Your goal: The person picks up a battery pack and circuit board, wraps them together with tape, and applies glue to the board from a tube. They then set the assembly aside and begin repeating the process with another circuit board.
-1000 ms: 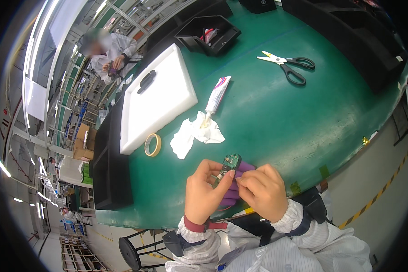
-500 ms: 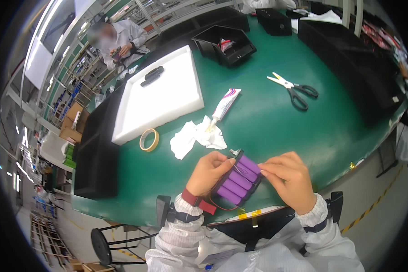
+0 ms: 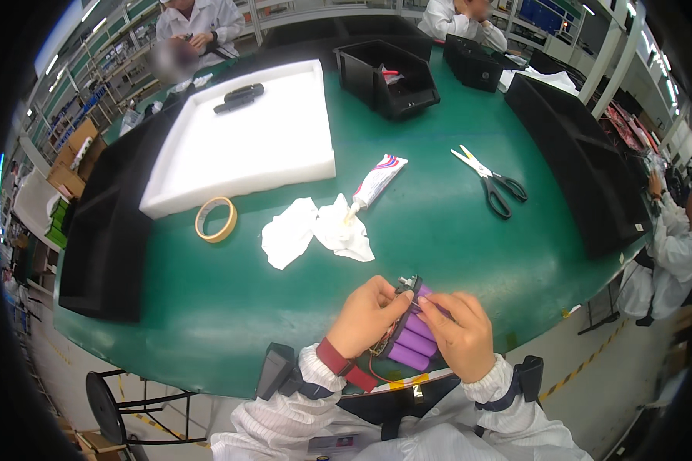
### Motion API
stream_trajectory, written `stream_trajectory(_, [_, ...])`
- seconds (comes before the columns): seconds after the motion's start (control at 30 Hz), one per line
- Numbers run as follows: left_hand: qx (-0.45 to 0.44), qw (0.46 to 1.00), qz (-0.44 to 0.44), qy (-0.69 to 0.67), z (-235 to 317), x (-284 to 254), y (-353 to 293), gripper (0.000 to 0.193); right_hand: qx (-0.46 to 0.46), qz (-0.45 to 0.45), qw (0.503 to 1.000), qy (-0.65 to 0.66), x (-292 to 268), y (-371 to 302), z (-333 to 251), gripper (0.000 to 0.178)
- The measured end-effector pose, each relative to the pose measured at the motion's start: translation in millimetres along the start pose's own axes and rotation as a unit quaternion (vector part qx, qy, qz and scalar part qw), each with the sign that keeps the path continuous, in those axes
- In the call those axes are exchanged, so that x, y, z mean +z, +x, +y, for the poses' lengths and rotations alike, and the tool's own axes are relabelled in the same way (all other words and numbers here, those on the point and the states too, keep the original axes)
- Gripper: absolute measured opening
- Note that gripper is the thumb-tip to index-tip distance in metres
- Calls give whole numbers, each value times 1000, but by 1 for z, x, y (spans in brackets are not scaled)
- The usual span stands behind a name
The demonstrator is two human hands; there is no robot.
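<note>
A battery pack (image 3: 409, 356) of purple cylindrical cells in a black holder is held tilted over the table's near edge. My left hand (image 3: 364, 318) grips its left side, thumb near the top end where a small metal fitting (image 3: 407, 283) shows. Across the upper cells reaches my right hand (image 3: 463, 336), finger and thumb pinched on what looks like a thin wire (image 3: 415, 303) beside my left thumb. A red wire (image 3: 374, 367) loops out at the pack's lower left. My right hand covers part of the cells.
On the green table (image 3: 231, 307) lie crumpled white tissue (image 3: 291, 230), a squeezed tube (image 3: 380, 181), a tape roll (image 3: 216, 220) and scissors (image 3: 490, 180). A white foam tray (image 3: 246, 154) holds black pieces. Black bins (image 3: 388, 81) stand around; co-workers (image 3: 200, 27) sit beyond.
My right hand has moved leftward over the pack, from its right edge to the upper cells near my left thumb. The view has shifted, showing more of the co-workers.
</note>
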State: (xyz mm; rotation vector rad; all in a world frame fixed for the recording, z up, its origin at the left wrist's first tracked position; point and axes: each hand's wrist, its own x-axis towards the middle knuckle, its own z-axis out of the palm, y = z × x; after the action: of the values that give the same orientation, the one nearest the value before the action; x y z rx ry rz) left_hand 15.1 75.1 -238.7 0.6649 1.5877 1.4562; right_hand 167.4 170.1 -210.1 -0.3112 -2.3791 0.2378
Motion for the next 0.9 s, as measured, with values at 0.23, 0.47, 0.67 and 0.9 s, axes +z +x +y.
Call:
stream_trajectory(0.23, [-20,1000,-15,3,11,1,-3,26,3,-35,999,-8,0,-1,1,28])
stream_trajectory(0.47, [-35,999,-38,-1,13,-2,-4,22,7,-32,999,20,2,1,3,27])
stream_trajectory(0.67, [-45,998,-43,-7,14,-3,-4,22,23,-10,999,40,6,2,3,26])
stream_trajectory(0.9, [-51,997,-53,-23,13,-3,-3,21,27,1,997,66,7,1,6,25])
